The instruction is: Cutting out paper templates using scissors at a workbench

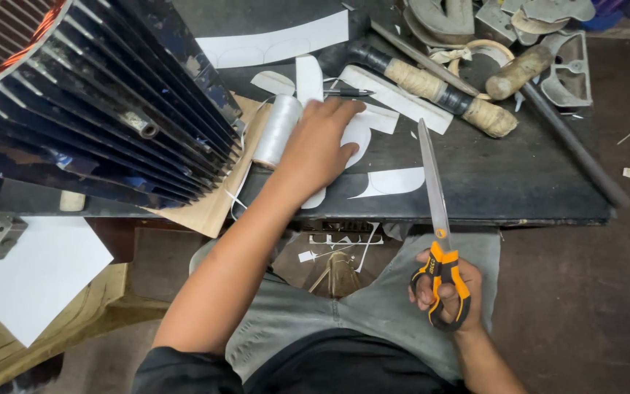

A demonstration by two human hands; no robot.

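Head view: left hand (320,146) lies flat, fingers spread, on white paper cutouts (359,135) atop the desk (519,190); right hand (446,292) fingers grip shut scissors (437,219).

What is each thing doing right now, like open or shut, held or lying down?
scissors: shut, held, blades pointing away
right hand: gripping the scissors' handles
left hand: flat on white paper pieces
pen: lying by the left fingertips
spool of white thread: lying on its side
wrapped tool: lying on the bench

Scissors (437,219) right of paper pieces (391,182) (on table (534,190)).
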